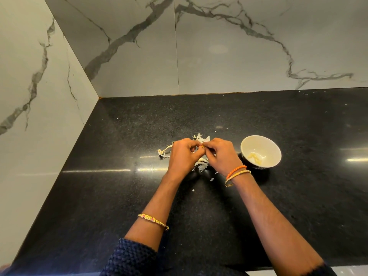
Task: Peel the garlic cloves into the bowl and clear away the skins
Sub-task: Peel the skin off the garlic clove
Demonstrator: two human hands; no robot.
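Both hands meet over the middle of the black table [288, 196]. The left hand [182, 154] has its fingers curled inward, and the right hand [221, 153] likewise; their fingertips come together on a small yellowish garlic clove [202, 146], which both pinch between them. Little of the clove shows between the fingers.

Pale, papery skins [201, 138] lie in a loose heap on the table directly under and behind the hands, with a stalky piece [164, 151] sticking out to the left and a few small flakes scattered nearer the person.

A white bowl [264, 144] with a dark outer wall stands on the table just right of the right hand, upright. Peeled cloves [253, 156] lie at its bottom.

The right wrist carries an orange cord band [236, 171] and a gold bangle [238, 177]. The left forearm carries a gold bracelet [153, 221], and a dark knitted sleeve [129, 257] covers the arm below it.

Grey-veined marble walls [219, 46] rise behind and to the left of the table.
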